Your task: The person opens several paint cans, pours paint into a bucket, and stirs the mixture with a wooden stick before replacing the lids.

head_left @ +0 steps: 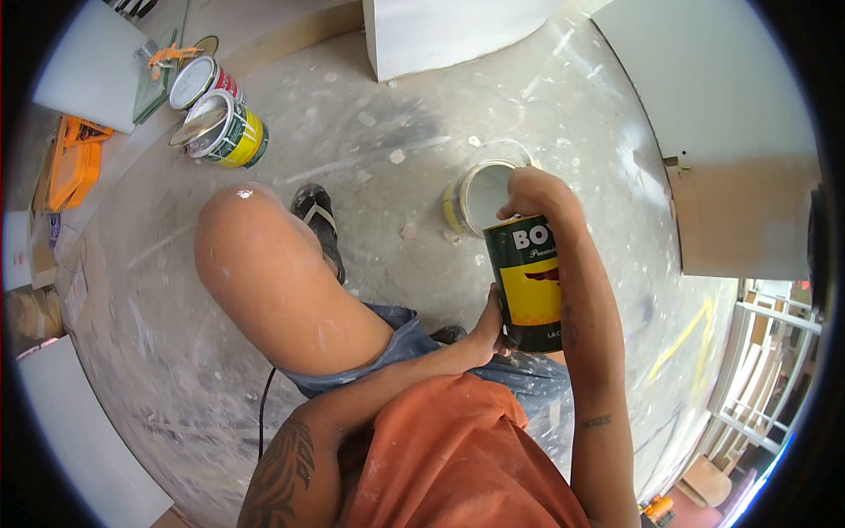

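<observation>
A green and yellow can (528, 290) stands roughly upright in front of my right knee. My left hand (493, 327) grips it low on its left side, near the base, with the fingers partly hidden behind and under it. Over the can's top rim bends my right hand (535, 192), its fingers curled; what they hold, if anything, is hidden. Just beyond the can, an open pail (487, 197) with a pale inside stands on the floor, partly covered by my right hand.
Two used paint cans (231, 132) (195, 83) stand at the upper left. An orange case (75, 167) lies at the left edge. White panels (458, 35) border the stained concrete floor (378, 229). A metal rack (766, 370) is at the right.
</observation>
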Motion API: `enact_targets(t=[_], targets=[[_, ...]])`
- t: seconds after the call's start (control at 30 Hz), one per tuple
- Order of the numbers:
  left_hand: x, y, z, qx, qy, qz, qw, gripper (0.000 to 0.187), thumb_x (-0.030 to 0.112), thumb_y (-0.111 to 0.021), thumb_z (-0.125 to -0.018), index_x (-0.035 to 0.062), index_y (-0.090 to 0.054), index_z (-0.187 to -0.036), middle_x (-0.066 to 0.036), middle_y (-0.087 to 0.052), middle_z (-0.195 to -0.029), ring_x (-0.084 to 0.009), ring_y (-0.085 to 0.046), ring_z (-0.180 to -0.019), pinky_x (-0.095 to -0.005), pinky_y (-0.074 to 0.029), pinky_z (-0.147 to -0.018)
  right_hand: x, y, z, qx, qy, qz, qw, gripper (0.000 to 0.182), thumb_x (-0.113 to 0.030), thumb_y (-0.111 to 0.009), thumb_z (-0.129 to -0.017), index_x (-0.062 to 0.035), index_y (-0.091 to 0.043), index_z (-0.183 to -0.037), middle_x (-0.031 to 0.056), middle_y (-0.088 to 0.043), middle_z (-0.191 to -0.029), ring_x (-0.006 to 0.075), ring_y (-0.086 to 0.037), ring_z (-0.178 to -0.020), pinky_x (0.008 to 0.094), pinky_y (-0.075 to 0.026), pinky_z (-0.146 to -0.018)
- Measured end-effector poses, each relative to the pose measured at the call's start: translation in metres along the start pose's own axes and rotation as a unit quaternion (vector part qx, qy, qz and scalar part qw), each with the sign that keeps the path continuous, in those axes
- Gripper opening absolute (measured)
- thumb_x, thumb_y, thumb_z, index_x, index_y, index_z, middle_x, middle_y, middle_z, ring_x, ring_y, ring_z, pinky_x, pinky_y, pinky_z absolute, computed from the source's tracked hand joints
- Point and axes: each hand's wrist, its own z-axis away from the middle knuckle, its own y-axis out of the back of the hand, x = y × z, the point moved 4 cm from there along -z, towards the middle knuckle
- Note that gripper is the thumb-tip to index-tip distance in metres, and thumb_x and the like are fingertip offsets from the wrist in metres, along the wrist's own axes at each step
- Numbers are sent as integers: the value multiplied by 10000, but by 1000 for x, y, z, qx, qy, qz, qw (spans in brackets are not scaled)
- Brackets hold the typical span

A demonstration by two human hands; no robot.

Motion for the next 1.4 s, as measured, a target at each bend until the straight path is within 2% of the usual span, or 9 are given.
enact_targets(t=[0.07, 0.8, 0.87, 0.9, 1.0, 1.07, 1.2, 1.23, 1.4], targets=[[-5, 4, 0, 48, 33, 14, 998, 808, 682, -11, -971, 151, -489, -1348, -98, -707, -996, -139, -676, -594, -194, -347, -340, -1, -3, -5, -2, 32, 34, 999, 440, -309, -828, -710, -4, -740, -1016, 181, -720, -1042, 320, -705, -959, 396, -564, -825], [-19, 16, 0, 146, 4, -53, 988, 740, 659, -67, -992, 149, -526, -1269, -57, -679, -841, -97, -524, -432, -206, -270, -309, 21, -18, 25, 94, 31, -30, 995, 386, -316, -812, -729, 2, -747, -938, 186, -724, -965, 357, -694, -928, 416, -554, -807], [-22, 31, 1, 159, 11, -104, 982, 720, 629, -128, -1013, 102, -509, -1321, -114, -675, -1029, -179, -655, -684, -271, -485, -500, 31, -25, 40, 144, 36, -101, 984, 371, -331, -803, -730, 11, -726, -851, 191, -698, -876, 365, -676, -808, 429, -527, -716], [-31, 40, -6, 159, 9, -103, 982, 720, 629, -128, -1013, 102, -509, -1321, -114, -675, -1029, -179, -655, -684, -271, -485, -500, 36, -32, 48, 145, 38, -100, 984, 371, -331, -803, -730, 11, -726, -851, 191, -698, -876, 365, -676, -808, 429, -527, -716], [-47, 86, -29, 276, -74, -137, 948, 732, 601, -187, -1026, 25, -492, -1360, -178, -596, -1254, -261, -613, -1093, -343, -485, -936, 50, -50, 78, 280, 93, -162, 942, 322, -298, -798, -741, 0, -681, -776, 160, -657, -895, 358, -648, -784, 437, -507, -686], [-45, 107, -37, 337, -114, -149, 923, 673, 506, -250, -1040, -32, -482, -1373, -209, -476, -1415, -286, -426, -1335, -362, -275, -1134, 57, -66, 93, 323, 121, -240, 907, 298, -277, -769, -781, -10, -637, -792, 151, -608, -949, 371, -629, -787, 480, -500, -680], [-22, 108, -26, 370, -128, -177, 903, 554, 354, -282, -1005, -39, -540, -1299, -205, -585, -1249, -297, -553, -1147, -386, -392, -999, 55, -113, 120, 371, 171, -249, 878, 287, -268, -761, -794, -42, -585, -820, 118, -577, -893, 363, -621, -776, 455, -499, -637], [-16, 114, -27, 332, -156, -214, 905, 405, 307, -338, -1015, 46, -596, -1189, -86, -630, -1043, -244, -608, -904, -408, -504, -726, 50, -122, 124, 361, 191, -241, 880, 257, -231, -773, -784, -52, -589, -798, 120, -566, -904, 351, -617, -784, 438, -501, -636], [14, 108, 16, 404, -102, -304, 857, 385, 267, -355, -1006, 7, -592, -1161, -134, -614, -1134, -255, -586, -1027, -375, -446, -901, 16, -143, 126, 341, 256, -186, 885, 242, -250, -734, -821, -68, -575, -820, 85, -541, -899, 302, -629, -769, 416, -529, -610]])
